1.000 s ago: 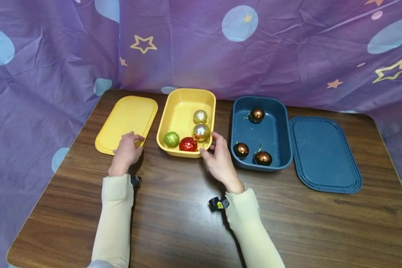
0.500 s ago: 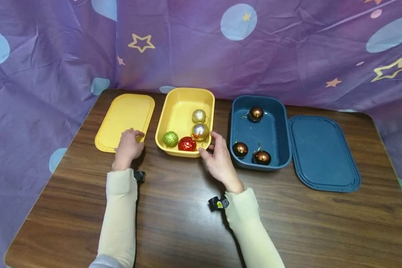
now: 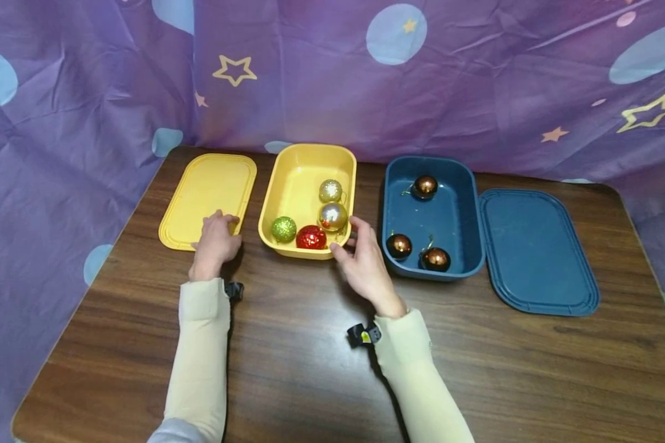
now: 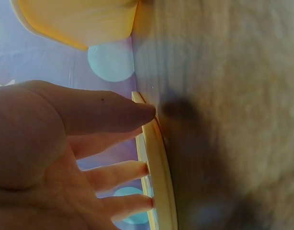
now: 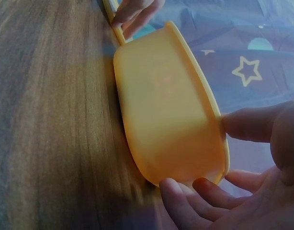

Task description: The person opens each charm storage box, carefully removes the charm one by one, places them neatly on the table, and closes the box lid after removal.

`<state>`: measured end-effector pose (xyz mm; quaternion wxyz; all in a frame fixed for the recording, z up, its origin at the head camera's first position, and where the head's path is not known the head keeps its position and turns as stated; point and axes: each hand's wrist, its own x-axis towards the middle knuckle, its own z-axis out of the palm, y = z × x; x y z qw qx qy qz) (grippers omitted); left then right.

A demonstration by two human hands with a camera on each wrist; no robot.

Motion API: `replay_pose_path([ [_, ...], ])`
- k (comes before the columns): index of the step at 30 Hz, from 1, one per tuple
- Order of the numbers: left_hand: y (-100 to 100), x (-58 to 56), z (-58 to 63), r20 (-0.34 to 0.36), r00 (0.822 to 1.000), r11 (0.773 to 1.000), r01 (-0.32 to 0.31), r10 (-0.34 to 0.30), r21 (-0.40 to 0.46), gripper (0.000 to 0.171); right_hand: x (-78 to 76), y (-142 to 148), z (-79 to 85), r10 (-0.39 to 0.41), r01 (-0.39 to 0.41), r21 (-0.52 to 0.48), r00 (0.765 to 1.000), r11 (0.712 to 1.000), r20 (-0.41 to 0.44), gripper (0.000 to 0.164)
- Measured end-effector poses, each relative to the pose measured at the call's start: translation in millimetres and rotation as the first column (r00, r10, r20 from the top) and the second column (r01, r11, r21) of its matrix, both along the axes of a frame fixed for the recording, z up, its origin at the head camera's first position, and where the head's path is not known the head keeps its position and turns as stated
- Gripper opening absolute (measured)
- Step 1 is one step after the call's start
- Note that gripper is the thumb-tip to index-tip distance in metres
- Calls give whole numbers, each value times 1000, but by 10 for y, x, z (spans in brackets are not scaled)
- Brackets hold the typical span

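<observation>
In the head view my left hand (image 3: pixel 216 244) touches the near right part of the flat yellow lid (image 3: pixel 210 191). The left wrist view shows its fingers fairly straight, with the thumb by the lid's edge. My right hand (image 3: pixel 366 267) holds the near right corner of the yellow box (image 3: pixel 299 175), thumb at the front rim and fingers round the side. Inside that box lie a green glitter bauble (image 3: pixel 284 229), a red bauble (image 3: pixel 311 237), a shiny gold bauble (image 3: pixel 332 216) and a pale gold glitter bauble (image 3: pixel 330 191).
A dark blue box (image 3: pixel 432 221) stands to the right, with brown baubles (image 3: pixel 435 259) in it. Against its right side lies a dark blue lid (image 3: pixel 540 252). Everything is on a wooden table (image 3: pixel 288 357) before a purple starry cloth (image 3: pixel 321 80).
My left hand has moved slightly forward and right, and the yellow lid has turned and slid a little away from me. The right hand and both boxes stay in place.
</observation>
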<state>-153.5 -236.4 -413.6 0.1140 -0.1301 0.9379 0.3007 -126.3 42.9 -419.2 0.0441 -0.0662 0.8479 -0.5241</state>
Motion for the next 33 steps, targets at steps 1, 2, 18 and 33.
replay_pose_path([
  [1,1,-2,0,3,1000,1000,1,-1,0,48,1,0,2,0,0,2,1000,1000,3,62],
  [2,0,-3,-1,6,1000,1000,4,-4,0,48,4,1,6,0,0,3,1000,1000,6,62],
  [18,25,11,51,-42,999,1000,-8,8,12,47,2,17,17,6,-6,8,1000,1000,6,64],
  [33,202,-17,162,-278,957,946,15,80,325,41,5,24,24,15,-15,21,1000,1000,18,65],
])
